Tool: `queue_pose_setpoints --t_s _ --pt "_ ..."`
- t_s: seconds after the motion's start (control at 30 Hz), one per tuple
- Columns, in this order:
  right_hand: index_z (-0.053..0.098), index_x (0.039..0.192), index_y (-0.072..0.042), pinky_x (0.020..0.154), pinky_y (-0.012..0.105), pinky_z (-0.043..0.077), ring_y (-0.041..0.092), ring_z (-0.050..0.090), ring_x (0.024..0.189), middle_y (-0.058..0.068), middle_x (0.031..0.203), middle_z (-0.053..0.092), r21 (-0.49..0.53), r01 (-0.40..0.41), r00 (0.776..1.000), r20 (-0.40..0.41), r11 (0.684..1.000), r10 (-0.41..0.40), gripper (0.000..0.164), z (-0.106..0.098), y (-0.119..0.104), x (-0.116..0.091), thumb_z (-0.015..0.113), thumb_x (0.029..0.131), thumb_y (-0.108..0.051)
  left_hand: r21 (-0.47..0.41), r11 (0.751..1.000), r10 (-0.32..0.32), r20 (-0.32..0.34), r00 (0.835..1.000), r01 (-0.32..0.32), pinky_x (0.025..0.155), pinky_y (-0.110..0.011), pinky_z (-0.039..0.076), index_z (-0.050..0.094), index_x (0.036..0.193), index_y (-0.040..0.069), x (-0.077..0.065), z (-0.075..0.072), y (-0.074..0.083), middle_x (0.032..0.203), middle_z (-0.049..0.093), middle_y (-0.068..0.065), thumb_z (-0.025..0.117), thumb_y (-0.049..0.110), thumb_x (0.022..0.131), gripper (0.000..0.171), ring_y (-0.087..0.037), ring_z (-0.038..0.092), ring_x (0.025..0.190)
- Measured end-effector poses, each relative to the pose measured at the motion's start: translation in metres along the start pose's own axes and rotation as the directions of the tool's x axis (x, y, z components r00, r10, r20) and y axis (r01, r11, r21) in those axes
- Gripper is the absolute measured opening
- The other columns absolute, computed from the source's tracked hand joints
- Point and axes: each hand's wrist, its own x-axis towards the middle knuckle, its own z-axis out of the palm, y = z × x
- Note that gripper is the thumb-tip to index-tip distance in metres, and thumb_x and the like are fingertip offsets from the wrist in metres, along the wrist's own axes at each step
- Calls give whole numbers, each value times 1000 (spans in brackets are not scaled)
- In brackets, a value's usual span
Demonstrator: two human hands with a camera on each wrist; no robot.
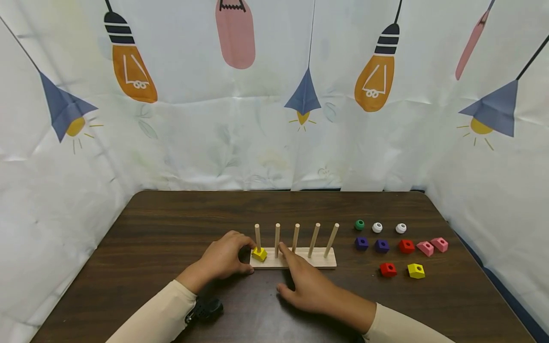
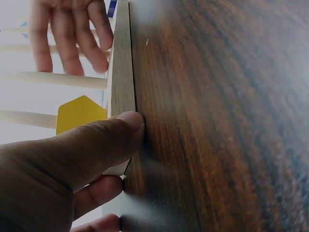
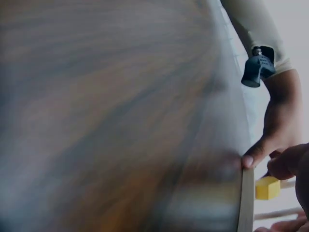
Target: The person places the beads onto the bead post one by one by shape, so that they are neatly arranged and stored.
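Note:
A pale wooden peg board (image 1: pixel 317 262) with several upright pegs lies on the dark table. On its leftmost peg sits a yellow block (image 1: pixel 259 254), low against the base. My left hand (image 1: pixel 223 257) grips the board's left end; in the left wrist view its thumb (image 2: pixel 108 133) presses the edge while other fingers curl at the end. My right hand (image 1: pixel 310 286) reaches over the front of the board with fingers extended, its index fingertip near the second peg (image 1: pixel 277 233). Nothing shows in its grasp.
Right of the board lie a green bead (image 1: pixel 359 225), white beads (image 1: pixel 377 227), purple blocks (image 1: pixel 361 243), red blocks (image 1: pixel 388 269), pink blocks (image 1: pixel 425 248) and another yellow block (image 1: pixel 416 271). A printed curtain (image 1: pixel 257 157) hangs behind the wood-grain table (image 1: pixel 171 219).

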Motion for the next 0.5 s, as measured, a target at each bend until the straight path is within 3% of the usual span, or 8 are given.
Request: queue_pose_setpoints --t_s 0.27,0.5 --pt "40 153 -8 106 46 44 24 48 136 10 149 49 -82 118 993 30 990 -116 66 -16 17 -26 71 97 -25 0 1000 -19 7 1000 19 80 -55 53 73 106 29 0 0 0 111 67 8 96 34 69 44 -21 57 116" --pt "51 145 -14 103 45 47 20 52 132 3 143 54 -110 90 996 -10 990 -92 55 -35 41 -47 73 96 -26 0 1000 -12 15 1000 12 80 -55 53 73 107 29 0 -1 0 112 67 8 96 35 69 45 -20 57 116"
